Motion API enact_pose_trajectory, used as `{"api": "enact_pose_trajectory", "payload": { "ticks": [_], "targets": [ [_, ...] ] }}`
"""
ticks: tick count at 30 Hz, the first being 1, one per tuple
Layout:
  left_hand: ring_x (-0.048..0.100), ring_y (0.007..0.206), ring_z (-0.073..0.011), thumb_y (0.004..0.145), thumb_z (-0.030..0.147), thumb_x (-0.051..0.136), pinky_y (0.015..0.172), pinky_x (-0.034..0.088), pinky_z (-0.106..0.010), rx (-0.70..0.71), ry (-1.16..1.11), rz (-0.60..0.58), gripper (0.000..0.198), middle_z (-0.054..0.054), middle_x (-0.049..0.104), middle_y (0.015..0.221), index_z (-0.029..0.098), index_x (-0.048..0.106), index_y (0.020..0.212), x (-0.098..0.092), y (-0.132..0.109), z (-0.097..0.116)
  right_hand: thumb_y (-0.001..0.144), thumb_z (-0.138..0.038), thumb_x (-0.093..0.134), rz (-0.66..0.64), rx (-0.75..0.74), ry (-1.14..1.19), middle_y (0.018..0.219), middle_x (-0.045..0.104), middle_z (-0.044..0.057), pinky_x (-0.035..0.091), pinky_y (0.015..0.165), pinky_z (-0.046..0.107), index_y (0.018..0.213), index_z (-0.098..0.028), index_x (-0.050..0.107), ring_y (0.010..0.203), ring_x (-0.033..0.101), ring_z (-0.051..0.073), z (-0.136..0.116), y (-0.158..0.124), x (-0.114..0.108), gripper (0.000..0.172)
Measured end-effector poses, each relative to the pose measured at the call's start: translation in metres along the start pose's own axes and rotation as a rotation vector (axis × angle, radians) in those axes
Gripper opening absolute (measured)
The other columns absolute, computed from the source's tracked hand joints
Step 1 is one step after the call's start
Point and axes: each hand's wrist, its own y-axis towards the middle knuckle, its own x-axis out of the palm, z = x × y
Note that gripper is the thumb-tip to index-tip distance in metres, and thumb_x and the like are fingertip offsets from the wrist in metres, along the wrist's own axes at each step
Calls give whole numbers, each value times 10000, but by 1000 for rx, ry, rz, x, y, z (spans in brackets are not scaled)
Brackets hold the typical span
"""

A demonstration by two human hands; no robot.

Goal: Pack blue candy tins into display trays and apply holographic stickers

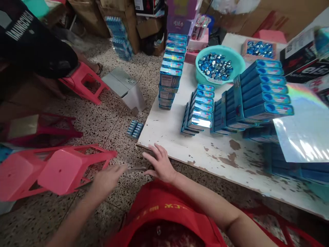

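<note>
My left hand (109, 178), smeared by motion, is closed over the floor to the left of the table. A thin silver strip (136, 168) sticks out from its fingertips toward my other hand; I cannot make out its kind. My right hand (161, 165) is held palm down just off the table's front corner, its fingers spread and nothing gripped in them. The strip's far end comes close to my right thumb; whether they touch I cannot tell. Nearest on the white table (164, 132) stands a row of blue boxes (199, 108).
More blue boxes are stacked tall (171, 68) and wide (262, 92) on the table. A turquoise basin (239, 63) holds blue and silver caps. A shiny sheet (303, 137) lies at right. Red stools (61, 169), an open carton (122, 82) and a seated person (38, 44) are left.
</note>
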Motion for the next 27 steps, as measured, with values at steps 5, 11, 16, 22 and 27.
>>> {"api": "enact_pose_trajectory", "payload": {
  "ticks": [5,11,16,22,27],
  "targets": [
    [604,964,-186,905,209,381,764,446,-278,303,-118,36,382,-43,648,1074,289,493,1262,6,43,70,861,-240,574,-209,230,79,846,693,31,455,805,292,917,-218,652,818,621,159,32,-32,-23,98],
    [623,933,-193,947,240,354,776,446,-282,468,-81,73,289,-54,678,1012,217,602,1095,12,122,119,859,-211,529,-93,612,170,840,704,26,434,682,244,853,-204,649,766,632,157,96,-88,-82,120],
    [619,953,-200,938,210,377,811,437,-297,604,-59,88,284,-48,684,1005,215,615,1092,11,161,158,839,-256,533,21,791,159,746,697,5,415,633,241,833,-204,657,677,614,153,127,-115,-108,135],
    [611,970,-228,921,258,416,869,420,-350,635,-52,76,275,-74,682,1014,208,627,1089,-9,180,183,815,-242,564,4,783,237,761,710,6,420,662,246,783,-208,679,715,629,155,147,-125,-115,124],
    [576,1061,-236,887,410,472,908,404,-329,668,-207,-39,379,-75,644,1153,213,579,1193,-13,194,249,821,-252,569,44,823,288,721,698,5,447,636,247,826,-201,674,674,631,154,157,-124,-117,117]
  ]
}}
